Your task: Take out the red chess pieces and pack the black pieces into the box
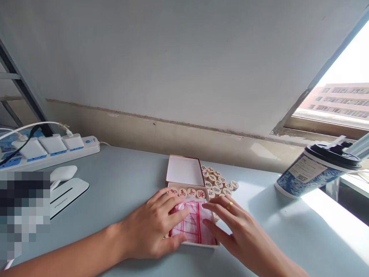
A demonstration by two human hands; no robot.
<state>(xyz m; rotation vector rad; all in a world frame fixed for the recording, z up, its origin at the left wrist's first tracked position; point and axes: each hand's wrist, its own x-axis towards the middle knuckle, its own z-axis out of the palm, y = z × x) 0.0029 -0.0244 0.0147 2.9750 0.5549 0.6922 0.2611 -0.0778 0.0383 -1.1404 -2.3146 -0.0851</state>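
Left hand spread, fingers on red-lined sheet in box. Right hand loosely open, fingertips over sheet's other side, contact unclear. Hands apart, sheet between them; red-lettered discs just beyond.

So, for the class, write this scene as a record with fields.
Left hand: open, fingers over the red-lined sheet
Right hand: open, at the sheet's right side, wearing ring
Box: open, holding the sheet and red-marked pieces
Loose pieces: on the table, right of the box
Far right: cup with black lid
Far left: power strip
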